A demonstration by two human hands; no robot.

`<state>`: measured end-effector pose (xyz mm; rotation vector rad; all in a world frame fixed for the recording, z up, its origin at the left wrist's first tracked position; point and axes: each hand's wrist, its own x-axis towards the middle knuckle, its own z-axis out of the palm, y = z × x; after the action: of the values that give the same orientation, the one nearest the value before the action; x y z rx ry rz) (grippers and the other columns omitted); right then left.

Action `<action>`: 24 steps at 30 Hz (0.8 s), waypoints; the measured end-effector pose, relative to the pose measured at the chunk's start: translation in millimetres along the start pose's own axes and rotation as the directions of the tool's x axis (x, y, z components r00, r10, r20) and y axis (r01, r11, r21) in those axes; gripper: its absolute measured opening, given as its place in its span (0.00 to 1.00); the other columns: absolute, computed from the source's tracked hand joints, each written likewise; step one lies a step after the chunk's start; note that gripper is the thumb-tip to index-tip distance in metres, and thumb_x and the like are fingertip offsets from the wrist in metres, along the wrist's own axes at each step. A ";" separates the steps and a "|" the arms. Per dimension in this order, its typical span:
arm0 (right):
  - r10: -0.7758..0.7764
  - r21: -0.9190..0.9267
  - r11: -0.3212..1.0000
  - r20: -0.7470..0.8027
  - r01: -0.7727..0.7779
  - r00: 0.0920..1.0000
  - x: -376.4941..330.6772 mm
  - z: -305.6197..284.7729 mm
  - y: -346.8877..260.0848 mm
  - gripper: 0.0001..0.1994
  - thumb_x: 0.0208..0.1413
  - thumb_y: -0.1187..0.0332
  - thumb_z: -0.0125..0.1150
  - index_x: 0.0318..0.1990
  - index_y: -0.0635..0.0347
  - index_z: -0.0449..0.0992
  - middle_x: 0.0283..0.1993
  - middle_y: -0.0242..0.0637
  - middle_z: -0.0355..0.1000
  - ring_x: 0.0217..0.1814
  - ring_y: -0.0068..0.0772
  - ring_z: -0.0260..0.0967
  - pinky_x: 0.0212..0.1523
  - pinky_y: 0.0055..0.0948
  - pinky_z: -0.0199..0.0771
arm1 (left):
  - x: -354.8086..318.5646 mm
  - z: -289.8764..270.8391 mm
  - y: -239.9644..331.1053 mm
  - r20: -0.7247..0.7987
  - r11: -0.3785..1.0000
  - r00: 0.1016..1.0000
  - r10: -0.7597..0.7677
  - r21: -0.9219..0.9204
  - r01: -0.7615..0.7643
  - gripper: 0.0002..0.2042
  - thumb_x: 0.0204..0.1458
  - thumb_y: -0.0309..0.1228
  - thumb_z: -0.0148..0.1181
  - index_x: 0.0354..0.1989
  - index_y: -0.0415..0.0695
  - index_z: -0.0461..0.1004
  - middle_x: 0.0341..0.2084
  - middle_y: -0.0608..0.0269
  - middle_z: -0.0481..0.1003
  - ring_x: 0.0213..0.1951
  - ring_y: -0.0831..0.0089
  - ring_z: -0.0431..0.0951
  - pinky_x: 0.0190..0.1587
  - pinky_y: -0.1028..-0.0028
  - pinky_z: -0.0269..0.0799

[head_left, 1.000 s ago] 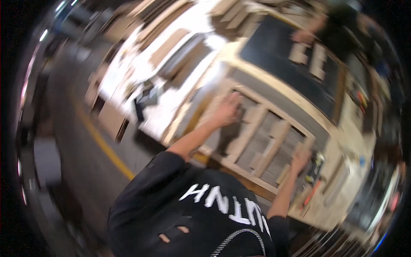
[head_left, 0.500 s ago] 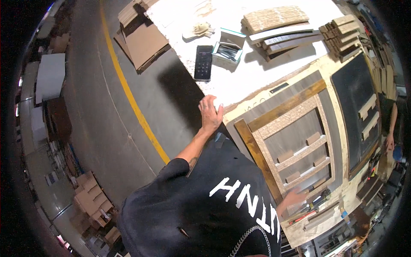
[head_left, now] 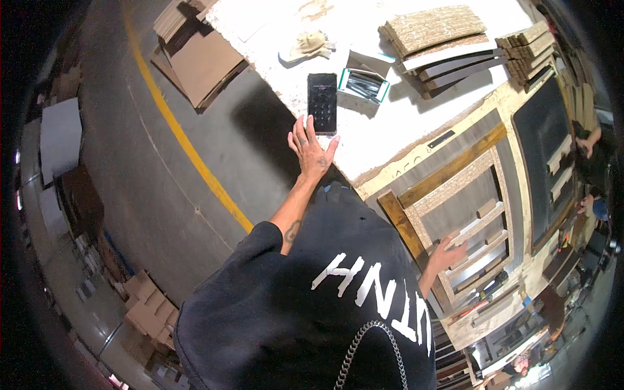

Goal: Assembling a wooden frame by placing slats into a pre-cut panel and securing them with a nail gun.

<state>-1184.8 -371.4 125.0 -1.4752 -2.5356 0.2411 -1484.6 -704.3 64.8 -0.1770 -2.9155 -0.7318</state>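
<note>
My left hand (head_left: 313,153) is open, its fingers spread over the edge of the white tabletop (head_left: 364,156). The fingertips reach the lower end of a black phone (head_left: 322,104); whether they touch it I cannot tell. My right hand (head_left: 447,255) is also open, nothing in it, with fingers stretched over the near left part of a chipboard frame (head_left: 448,192). Brown wooden strips (head_left: 393,214) lie along two of the frame's sides, and small wooden blocks (head_left: 486,208) sit by its crossbars. Right of the phone stands an open small box (head_left: 364,88) of dark thin pieces.
Pale gloves (head_left: 311,47), stacked chipboard strips (head_left: 432,32) and smaller wood pieces (head_left: 530,52) lie at the back. A dark panel (head_left: 543,149) is at the right, beside another person's hand (head_left: 590,142). Flat cardboard (head_left: 198,68) and a yellow floor line (head_left: 175,133) are left.
My left hand has moved up and slightly left, from the table corner to the phone. My right hand has moved up over the frame. The view has shifted slightly.
</note>
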 end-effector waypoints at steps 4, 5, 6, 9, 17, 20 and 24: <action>-0.049 0.151 0.988 0.057 0.040 0.997 -8.2 7.1 -32.4 0.31 0.63 0.60 0.56 0.66 0.73 0.57 0.67 0.60 0.56 0.69 0.59 0.53 0.70 0.49 0.50 | 13.3 -1.1 4.9 -0.014 1.000 1.000 -0.023 0.013 0.024 0.47 0.47 0.50 0.67 0.69 0.37 0.48 0.60 0.43 0.54 0.62 0.48 0.53 0.64 0.42 0.40; -0.094 0.185 0.979 0.049 0.084 0.994 -12.5 8.0 -39.9 0.30 0.63 0.61 0.56 0.66 0.73 0.57 0.68 0.60 0.56 0.70 0.59 0.53 0.70 0.49 0.50 | 14.6 0.3 6.2 -0.014 1.000 1.000 -0.017 0.012 0.017 0.47 0.47 0.50 0.67 0.69 0.37 0.48 0.60 0.43 0.54 0.62 0.48 0.53 0.64 0.42 0.40; -0.089 0.186 0.979 0.046 0.079 0.995 -16.6 10.5 -48.0 0.30 0.63 0.61 0.56 0.66 0.73 0.57 0.68 0.60 0.56 0.70 0.59 0.53 0.70 0.49 0.50 | 14.7 2.7 8.0 -0.013 0.999 0.999 -0.037 0.020 0.037 0.48 0.47 0.49 0.67 0.69 0.37 0.47 0.59 0.43 0.55 0.60 0.48 0.54 0.63 0.42 0.41; -0.093 0.231 0.969 0.020 0.085 0.996 -26.8 17.8 -62.2 0.30 0.64 0.61 0.56 0.66 0.73 0.57 0.68 0.61 0.55 0.70 0.58 0.52 0.69 0.48 0.52 | 16.4 6.1 13.7 -0.010 0.999 0.999 -0.053 0.014 0.053 0.48 0.46 0.47 0.68 0.70 0.37 0.46 0.57 0.42 0.57 0.59 0.48 0.55 0.63 0.42 0.41; -0.051 0.292 0.956 0.026 0.041 0.998 -31.6 9.2 -55.7 0.29 0.63 0.62 0.56 0.66 0.70 0.58 0.66 0.59 0.58 0.68 0.57 0.55 0.68 0.47 0.53 | 10.8 7.4 15.7 -0.020 0.994 0.994 -0.106 0.022 0.107 0.49 0.47 0.49 0.67 0.70 0.38 0.44 0.58 0.40 0.57 0.61 0.47 0.54 0.64 0.43 0.41; -0.049 0.293 0.955 0.024 0.040 0.999 -33.9 5.3 -47.1 0.29 0.63 0.62 0.56 0.65 0.71 0.58 0.65 0.59 0.59 0.68 0.57 0.55 0.68 0.47 0.53 | 10.6 3.2 12.0 -0.006 0.994 0.994 -0.110 0.013 0.110 0.50 0.46 0.52 0.67 0.70 0.38 0.46 0.59 0.39 0.56 0.62 0.46 0.54 0.65 0.43 0.41; -0.045 0.288 0.957 0.035 0.033 0.998 -37.0 -1.0 -45.9 0.29 0.62 0.62 0.56 0.65 0.71 0.59 0.65 0.59 0.59 0.68 0.57 0.55 0.68 0.47 0.53 | 18.3 -2.2 -0.4 0.004 0.998 0.998 0.059 0.010 -0.059 0.48 0.46 0.56 0.66 0.70 0.42 0.50 0.61 0.38 0.54 0.64 0.44 0.52 0.65 0.42 0.42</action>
<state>-1205.3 -426.0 133.7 -1.3188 -2.4303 0.6122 -1502.5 -704.2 69.3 -0.2615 -2.9031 -0.7079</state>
